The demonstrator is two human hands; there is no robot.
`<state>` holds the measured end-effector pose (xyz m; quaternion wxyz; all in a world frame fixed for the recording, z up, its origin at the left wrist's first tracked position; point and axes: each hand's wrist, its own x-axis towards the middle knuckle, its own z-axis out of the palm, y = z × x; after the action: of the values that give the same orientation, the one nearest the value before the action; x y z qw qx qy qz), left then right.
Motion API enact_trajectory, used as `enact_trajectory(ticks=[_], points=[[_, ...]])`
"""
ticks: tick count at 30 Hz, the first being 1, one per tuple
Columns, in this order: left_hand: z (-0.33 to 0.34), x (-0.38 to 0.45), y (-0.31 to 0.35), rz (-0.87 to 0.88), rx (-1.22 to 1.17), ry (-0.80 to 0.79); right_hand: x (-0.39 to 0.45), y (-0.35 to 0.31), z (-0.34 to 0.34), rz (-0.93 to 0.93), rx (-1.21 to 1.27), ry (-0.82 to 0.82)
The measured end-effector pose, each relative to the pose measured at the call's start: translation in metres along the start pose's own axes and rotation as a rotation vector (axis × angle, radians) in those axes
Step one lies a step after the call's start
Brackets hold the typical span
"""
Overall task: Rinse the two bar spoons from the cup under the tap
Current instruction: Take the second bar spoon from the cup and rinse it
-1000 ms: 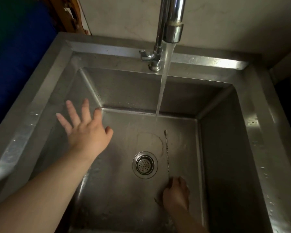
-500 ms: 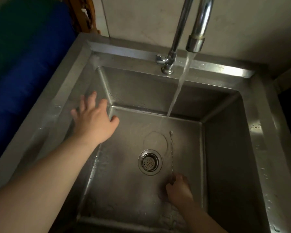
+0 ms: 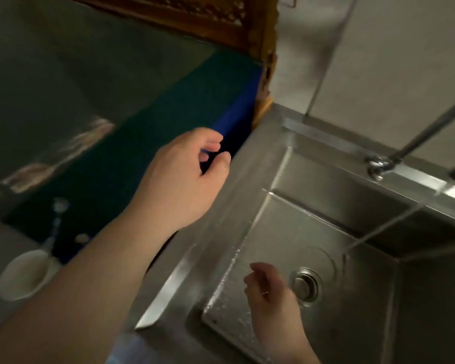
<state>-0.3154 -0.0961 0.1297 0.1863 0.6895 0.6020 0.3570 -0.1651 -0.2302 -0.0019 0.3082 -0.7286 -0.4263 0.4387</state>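
Spoons are the point of this step: one thin handle point(image 3: 53, 232) stands up out of the pale cup point(image 3: 24, 275) on the counter point(image 3: 0, 248) at the near left, well apart from the sink point(image 3: 221, 206). The picture is blurred there, so I cannot tell whether a second spoon stands in the cup with it.

The left hand point(image 3: 180, 177) hangs above the counter's edge beside the sink, fingers loosely curled toward the thumb, and nothing can be seen in it. The right hand point(image 3: 269, 291) is low in the basin just left of the drain point(image 3: 305, 286), half open, fingers slightly bent. A small glint shows at the fingers, but I cannot tell whether it has hold of anything.

Judging from this, the step in hand is fetching a spoon from the cup. It would go best to pinch the handle high, lift straight up so the cup stays put, then carry it right into the stream point(image 3: 384, 227).

The tap point(image 3: 431, 132) is cut off at the right edge, its spout out of view. No spoon can be made out on the sink floor in the blur.
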Motion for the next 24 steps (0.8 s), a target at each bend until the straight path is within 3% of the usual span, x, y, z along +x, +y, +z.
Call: enact_trajectory(ticks=[4, 7, 14, 17, 21, 24], points=[[-0.092, -0.025, -0.035, -0.028, 0.044, 0.162, -0.026, -0.054, 0.044, -0.171, 0.064, -0.105], [-0.137, -0.056, -0.072, -0.148, -0.008, 0.299, -0.039, -0.078, 0.077, -0.246, 0.097, -0.175], [-0.168, -0.137, -0.173, -0.355, -0.054, 0.587, -0.039, -0.119, 0.145, -0.256, 0.105, -0.38], [-0.146, -0.167, -0.212, -0.479, -0.184, 0.561, -0.032, -0.144, 0.167, -0.209, 0.117, -0.454], [-0.112, -0.197, -0.238, -0.615, -0.328, 0.37, -0.02, -0.169, 0.183, -0.285, 0.037, -0.414], [-0.097, -0.207, -0.247, -0.62, -0.36, 0.294, -0.016, -0.175, 0.19, -0.27, 0.038, -0.408]])
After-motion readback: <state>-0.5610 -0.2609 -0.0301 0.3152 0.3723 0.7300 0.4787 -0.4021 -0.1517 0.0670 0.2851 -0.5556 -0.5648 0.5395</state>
